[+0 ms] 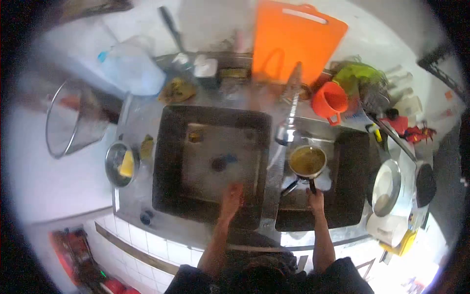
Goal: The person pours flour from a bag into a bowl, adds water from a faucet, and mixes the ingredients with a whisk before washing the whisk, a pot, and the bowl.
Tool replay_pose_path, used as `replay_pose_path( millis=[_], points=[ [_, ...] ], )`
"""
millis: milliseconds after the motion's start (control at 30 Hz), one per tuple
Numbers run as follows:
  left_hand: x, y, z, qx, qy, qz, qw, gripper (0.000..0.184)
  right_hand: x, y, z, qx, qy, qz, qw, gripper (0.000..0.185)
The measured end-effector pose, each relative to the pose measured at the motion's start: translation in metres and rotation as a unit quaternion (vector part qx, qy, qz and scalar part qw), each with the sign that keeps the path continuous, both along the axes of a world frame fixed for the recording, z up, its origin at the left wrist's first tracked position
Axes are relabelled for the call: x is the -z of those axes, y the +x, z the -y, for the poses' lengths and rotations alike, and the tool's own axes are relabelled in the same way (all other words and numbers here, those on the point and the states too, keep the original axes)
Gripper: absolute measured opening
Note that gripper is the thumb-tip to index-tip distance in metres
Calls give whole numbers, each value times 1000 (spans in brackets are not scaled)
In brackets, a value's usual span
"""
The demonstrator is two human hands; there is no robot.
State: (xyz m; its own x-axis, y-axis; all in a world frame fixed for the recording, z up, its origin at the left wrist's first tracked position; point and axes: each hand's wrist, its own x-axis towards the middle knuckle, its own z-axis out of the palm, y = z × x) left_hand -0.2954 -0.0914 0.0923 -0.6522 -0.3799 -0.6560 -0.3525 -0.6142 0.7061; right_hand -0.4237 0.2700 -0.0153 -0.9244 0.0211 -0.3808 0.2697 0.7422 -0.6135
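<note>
- Two sinks sit side by side across the middle of the frame: a big left sink (pixel 199 159) and a smaller right sink (pixel 353 188).
- The small pot (pixel 307 161) is at the right sink, right of the middle of the frame. Its top faces up, so I can see brown-yellow inside. I can't tell if that is food, water or a stain.
- The right hand (pixel 316 200) is closed around a black handle (pixel 312 185). The handle points down the frame, toward the person, so it looks easy to hold. A second black handle (pixel 290 188) sticks out just left of it.
- The left hand (pixel 233 197) is over the left sink, near the lower middle. Its fingers look loose and a bit open, and I see nothing in them. Blur hides how wide they are.
- The shiny tap (pixel 285 133) hangs by the pot's upper left, maybe so water can get to that side.
- The orange board (pixel 303 41) stands at the top of the frame. It seems to lean on the wall, which would hold it up.
- The orange mug (pixel 331 99) is behind the right sink, perhaps to be close by.
- At the left, a metal bowl (pixel 112 171) has a yellow thing (pixel 127 164) in it, so its sides can hold it in.
</note>
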Motion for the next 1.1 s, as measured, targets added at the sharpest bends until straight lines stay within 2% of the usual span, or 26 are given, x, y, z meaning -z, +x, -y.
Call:
replay_pose_path(
  millis=[67,133,200,267,300,367,400,467,533,567,600,633,667,733,800,833,900,933,1000,1033,1067,1100],
  points=[
    [-7,6,4,158,-151,26,976,25,-63,17,13,26,-112,50,992,22],
    [5,16,1,107,-144,1,984,25,-127,39,37,165,-284,152,932,31],
    [3,28,-4,57,-137,-26,989,26,-138,65,31,186,-332,110,918,44],
    [-17,34,-4,57,-130,-18,990,26,-141,83,23,200,-363,57,908,44],
    [-14,42,-3,38,-135,-19,990,26,-159,87,34,181,-367,61,910,44],
    [-3,58,-1,-28,-174,-104,979,28,-209,99,53,201,-318,84,923,48],
    [-19,66,3,-41,-178,-105,978,28,-221,103,53,188,-319,85,925,48],
    [-69,82,38,-38,-359,48,931,30,-237,110,57,223,-290,135,921,58],
    [-73,102,84,-107,-567,49,815,17,-240,121,56,218,-308,131,917,56],
    [-108,105,106,-220,-487,28,845,17,-236,129,52,191,-331,121,916,51],
    [-87,118,147,-251,-577,74,773,17,-233,133,53,164,-355,109,914,47],
    [-130,117,164,-304,-520,128,788,15,-233,136,58,161,-356,106,915,47],
    [-124,130,198,-330,-581,106,736,14,-235,140,61,133,-353,124,918,39],
    [-123,144,265,-326,-607,159,707,20,-217,146,61,103,-352,140,920,32],
    [-111,142,330,-271,-660,195,673,24,-154,160,43,13,-251,10,968,18],
    [-104,139,357,-262,-663,189,675,24,-161,166,54,25,-251,10,968,18],
    [-91,130,399,-155,-736,171,636,30,-207,175,96,95,-307,110,941,19],
    [-86,131,408,-136,-736,166,642,30,-226,179,115,126,-324,128,929,19],
    [-78,117,421,-43,-702,232,671,34,-241,182,137,101,-304,110,941,21],
    [-68,113,430,-17,-697,257,669,34,-230,185,136,136,-335,98,927,20],
    [-52,116,446,10,-693,277,666,34,-231,183,140,123,-288,83,946,21],
    [-25,122,471,23,-722,280,632,31,-233,182,142,126,-287,86,946,21]
  ],
)
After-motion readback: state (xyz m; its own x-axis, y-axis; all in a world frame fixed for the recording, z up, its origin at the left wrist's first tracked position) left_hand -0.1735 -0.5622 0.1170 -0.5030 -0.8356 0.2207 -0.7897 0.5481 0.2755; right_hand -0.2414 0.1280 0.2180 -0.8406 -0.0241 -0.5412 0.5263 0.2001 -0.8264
